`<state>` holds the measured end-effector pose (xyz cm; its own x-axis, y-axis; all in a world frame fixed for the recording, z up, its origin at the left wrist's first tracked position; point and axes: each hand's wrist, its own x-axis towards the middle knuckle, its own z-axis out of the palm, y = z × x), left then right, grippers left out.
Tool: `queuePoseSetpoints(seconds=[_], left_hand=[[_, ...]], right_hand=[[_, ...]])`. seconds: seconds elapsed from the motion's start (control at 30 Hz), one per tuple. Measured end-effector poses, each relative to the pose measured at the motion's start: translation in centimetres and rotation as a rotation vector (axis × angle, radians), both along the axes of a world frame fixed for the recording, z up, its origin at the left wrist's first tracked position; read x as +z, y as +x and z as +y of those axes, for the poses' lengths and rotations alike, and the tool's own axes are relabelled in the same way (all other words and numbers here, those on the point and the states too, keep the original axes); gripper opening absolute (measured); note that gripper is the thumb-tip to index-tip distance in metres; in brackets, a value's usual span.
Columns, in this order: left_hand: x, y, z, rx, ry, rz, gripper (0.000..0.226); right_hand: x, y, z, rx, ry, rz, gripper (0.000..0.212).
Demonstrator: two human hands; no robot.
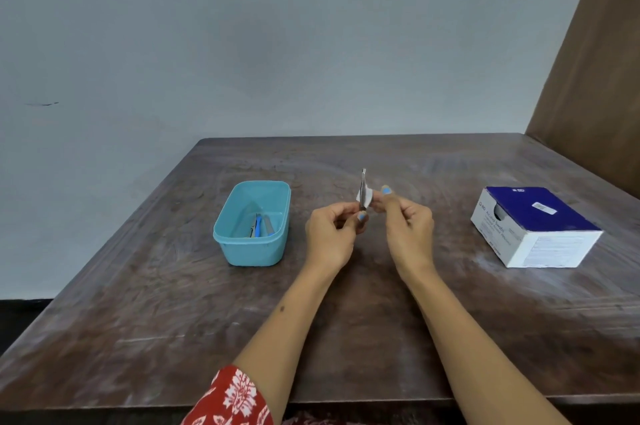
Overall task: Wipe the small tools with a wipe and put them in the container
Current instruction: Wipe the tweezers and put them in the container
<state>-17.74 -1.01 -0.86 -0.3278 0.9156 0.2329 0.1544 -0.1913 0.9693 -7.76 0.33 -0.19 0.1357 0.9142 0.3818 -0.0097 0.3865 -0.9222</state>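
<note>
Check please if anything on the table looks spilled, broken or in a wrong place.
Nothing stands out. The teal container stands upright with a few tools inside, the swab box sits closed at the right, and both hands hold a small metal tool and a wipe above the table.

**Count of items on the table**

- Table (173, 303): 1, dark wood.
- Container (252, 251): 1, turquoise plastic, open-topped.
- Small tools in the container (259, 226): at least 3; exact number unclear where they overlap.
- Small metal tool (363, 189) in hand: 1.
- Wipe (367, 197): 1, white.
- Box of swabs (535, 227): 1, blue and white.
- Hands: 2, left hand (330, 237) and right hand (408, 230).
</note>
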Motion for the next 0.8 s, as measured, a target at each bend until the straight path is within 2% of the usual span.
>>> queuePoseSetpoints(seconds=[0.5, 0.7, 0.8], left_hand=[[-0.01, 0.08, -0.1, -0.079, 0.032, 0.021, 0.02], [-0.25, 0.02, 0.05, -0.068, 0.021, 0.032, 0.021], [-0.06, 0.16, -0.17, -0.089, -0.004, 0.04, 0.021]], right_hand=[[-0.31, 0.2, 0.97, 0.062, -0.093, 0.113, 0.017], [-0.5, 0.12, 0.94, 0.07, -0.136, 0.032, 0.011], [-0.12, 0.21, 0.95, 0.053, -0.117, 0.104, 0.012]])
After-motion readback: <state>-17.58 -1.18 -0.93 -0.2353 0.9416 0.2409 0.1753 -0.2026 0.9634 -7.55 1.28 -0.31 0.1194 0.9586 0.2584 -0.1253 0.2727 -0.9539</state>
